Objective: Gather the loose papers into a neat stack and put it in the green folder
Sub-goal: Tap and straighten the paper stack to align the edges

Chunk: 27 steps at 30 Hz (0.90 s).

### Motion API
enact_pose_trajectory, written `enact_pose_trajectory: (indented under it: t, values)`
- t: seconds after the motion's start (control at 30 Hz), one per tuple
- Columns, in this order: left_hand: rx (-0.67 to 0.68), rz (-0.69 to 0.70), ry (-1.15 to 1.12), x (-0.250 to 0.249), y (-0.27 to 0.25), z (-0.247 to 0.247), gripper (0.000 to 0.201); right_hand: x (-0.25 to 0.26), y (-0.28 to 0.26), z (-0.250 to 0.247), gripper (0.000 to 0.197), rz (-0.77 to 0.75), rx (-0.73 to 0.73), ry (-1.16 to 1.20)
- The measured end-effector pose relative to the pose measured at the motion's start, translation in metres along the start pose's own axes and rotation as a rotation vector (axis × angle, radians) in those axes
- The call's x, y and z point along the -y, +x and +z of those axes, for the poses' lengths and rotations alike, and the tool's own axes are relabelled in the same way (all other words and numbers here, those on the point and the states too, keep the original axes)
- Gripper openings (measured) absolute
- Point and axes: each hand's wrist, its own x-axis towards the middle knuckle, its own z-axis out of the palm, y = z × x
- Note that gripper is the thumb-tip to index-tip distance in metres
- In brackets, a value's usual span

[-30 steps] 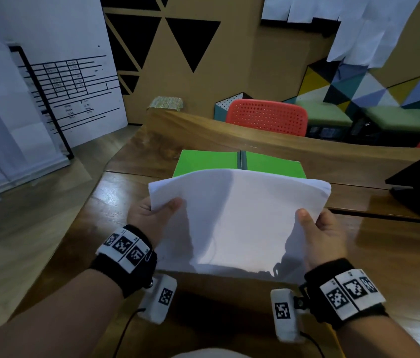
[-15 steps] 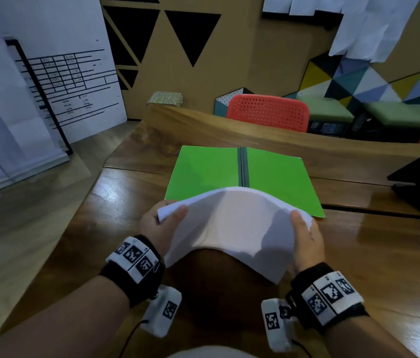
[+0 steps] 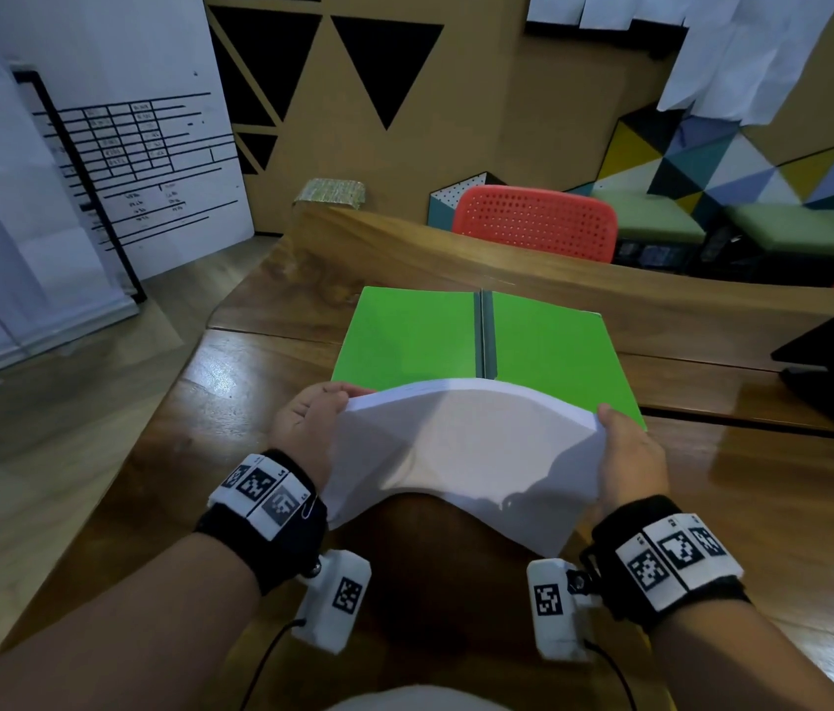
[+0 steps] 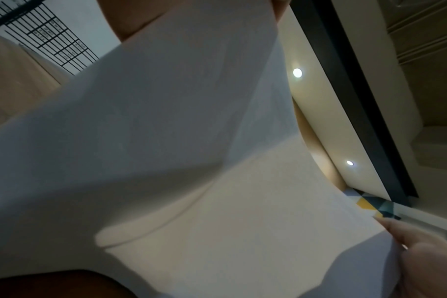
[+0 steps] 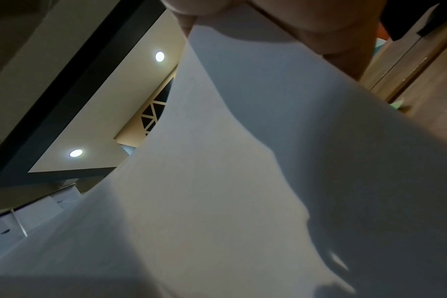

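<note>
A long wooden table (image 3: 743,484) fills the lower half of the head view, and the green folder (image 3: 404,336) lies open flat on it, its dark spine running down the middle. Nearer the person, the stack of white papers (image 3: 466,449) is held up off the table, bowed into an arch so its middle rises and its far edge overlaps the folder's near edge (both wrist views are almost wholly filled by the curved white sheets). The left hand (image 3: 304,428) pinches the stack's left edge, thumb on top and fingers curled beneath. The right hand (image 3: 630,459) grips the right edge the same way, thumb laid over the top sheet; its fingers below are hidden. Beyond the table stands a red perforated chair (image 3: 535,223).
</note>
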Motion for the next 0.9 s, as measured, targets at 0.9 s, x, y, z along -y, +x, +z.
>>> enact_pose_trajectory:
  t: [0.9]
  values:
    - [-0.125, 0.008, 0.311, -0.006, -0.009, -0.008, 0.021, -0.002, -0.032, 0.002, 0.024, -0.250, 0.088, -0.120]
